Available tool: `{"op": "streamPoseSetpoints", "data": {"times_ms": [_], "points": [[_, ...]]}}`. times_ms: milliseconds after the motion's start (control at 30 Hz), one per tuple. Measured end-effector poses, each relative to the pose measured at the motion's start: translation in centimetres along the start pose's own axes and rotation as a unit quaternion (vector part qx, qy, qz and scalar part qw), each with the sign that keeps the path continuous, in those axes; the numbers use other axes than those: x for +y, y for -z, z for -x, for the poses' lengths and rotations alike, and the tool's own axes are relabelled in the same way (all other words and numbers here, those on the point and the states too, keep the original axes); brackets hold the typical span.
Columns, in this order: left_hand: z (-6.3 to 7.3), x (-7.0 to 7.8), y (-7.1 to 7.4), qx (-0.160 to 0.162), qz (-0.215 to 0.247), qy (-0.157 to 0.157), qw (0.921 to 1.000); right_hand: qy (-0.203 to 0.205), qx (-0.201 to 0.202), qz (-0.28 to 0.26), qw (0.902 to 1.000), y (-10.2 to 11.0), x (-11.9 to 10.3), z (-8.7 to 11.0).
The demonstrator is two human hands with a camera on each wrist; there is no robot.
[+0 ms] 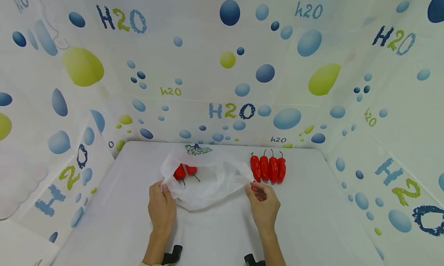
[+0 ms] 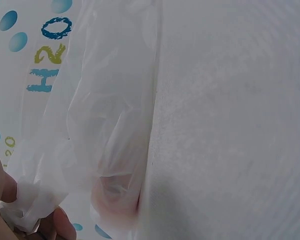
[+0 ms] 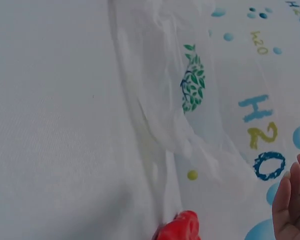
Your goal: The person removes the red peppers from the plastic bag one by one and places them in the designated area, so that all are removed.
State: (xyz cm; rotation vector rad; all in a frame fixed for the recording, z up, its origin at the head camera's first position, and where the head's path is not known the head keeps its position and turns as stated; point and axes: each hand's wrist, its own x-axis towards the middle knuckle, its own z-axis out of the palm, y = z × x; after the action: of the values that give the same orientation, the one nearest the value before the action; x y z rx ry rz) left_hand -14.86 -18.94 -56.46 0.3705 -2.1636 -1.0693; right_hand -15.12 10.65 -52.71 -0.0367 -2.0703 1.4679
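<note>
A white translucent plastic bag (image 1: 204,196) lies on the table with its mouth towards me; a green tree print (image 3: 193,82) marks its far side. Inside on the left are two red peppers with stems, one pepper (image 1: 179,172) beside another (image 1: 191,169). My left hand (image 1: 162,204) pinches the bag's left edge, the plastic bunched between thumb and fingers in the left wrist view. At the bag's right corner is my right hand (image 1: 264,204), its fingers loosely bent; no plastic shows between them in the right wrist view. Another red pepper (image 3: 180,227) lies beside the bag, partly hidden by this hand.
Several long red peppers (image 1: 273,169) stand in a row, stems away from me, behind my right hand. The white table (image 1: 322,212) is enclosed by white walls printed with coloured drops. Black wrist mounts (image 1: 175,254) show at the bottom edge.
</note>
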Motion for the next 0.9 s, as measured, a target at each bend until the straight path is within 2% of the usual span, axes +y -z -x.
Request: {"op": "streamPoseSetpoints", "data": {"times_ms": [267,533,900], "points": [[0.2,-0.1,0.1,-0.004,-0.001,0.010,0.9999,-0.009,-0.066,-0.024,0.9975,-2.3,-1.6,0.3],[0.0,0.0,0.0,0.004,0.007,0.006,0.9999,-0.031,-0.151,-0.018,0.9880,-5.0,-2.5,0.7],[0.0,0.3,0.1,0.011,0.006,0.000,0.9999,-0.036,-0.194,-0.025,0.9801,-7.4,-3.1,1.2]]}}
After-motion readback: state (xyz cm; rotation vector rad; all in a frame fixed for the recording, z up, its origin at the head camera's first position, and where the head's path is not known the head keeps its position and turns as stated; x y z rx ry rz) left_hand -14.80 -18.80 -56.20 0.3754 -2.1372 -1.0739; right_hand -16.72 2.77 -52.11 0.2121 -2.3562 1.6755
